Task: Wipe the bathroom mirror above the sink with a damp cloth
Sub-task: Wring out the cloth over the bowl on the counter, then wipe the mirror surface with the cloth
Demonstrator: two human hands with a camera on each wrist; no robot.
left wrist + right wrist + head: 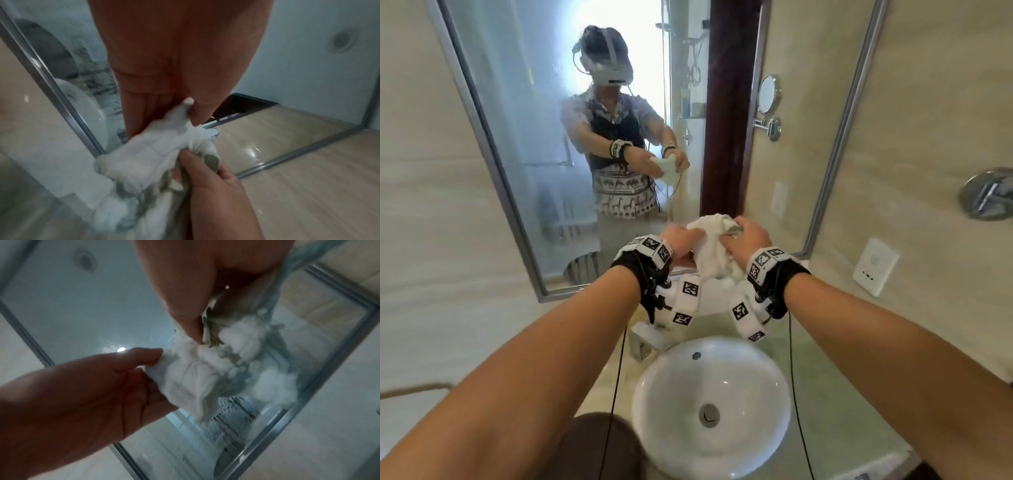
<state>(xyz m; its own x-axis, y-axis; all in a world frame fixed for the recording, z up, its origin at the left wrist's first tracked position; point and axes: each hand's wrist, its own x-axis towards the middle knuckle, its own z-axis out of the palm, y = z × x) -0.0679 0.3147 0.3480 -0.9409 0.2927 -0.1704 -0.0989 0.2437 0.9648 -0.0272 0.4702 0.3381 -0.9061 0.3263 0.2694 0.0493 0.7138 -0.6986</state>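
The white cloth [714,245] hangs bunched between both hands, in front of the lower edge of the mirror [544,144] and above the sink [710,407]. The left hand [681,240] pinches it from 9 o'clock, its grip clamped on the cloth's upper corner; the right hand [748,238] grips it from 3 o'clock, fingers curled round a twisted fold. The cloth's loose end droops toward 6 o'clock. The mirror's left part is fogged. A round shaving mirror [768,94] sits on the wall at 2 o'clock, a wall socket [875,267] at 3 o'clock
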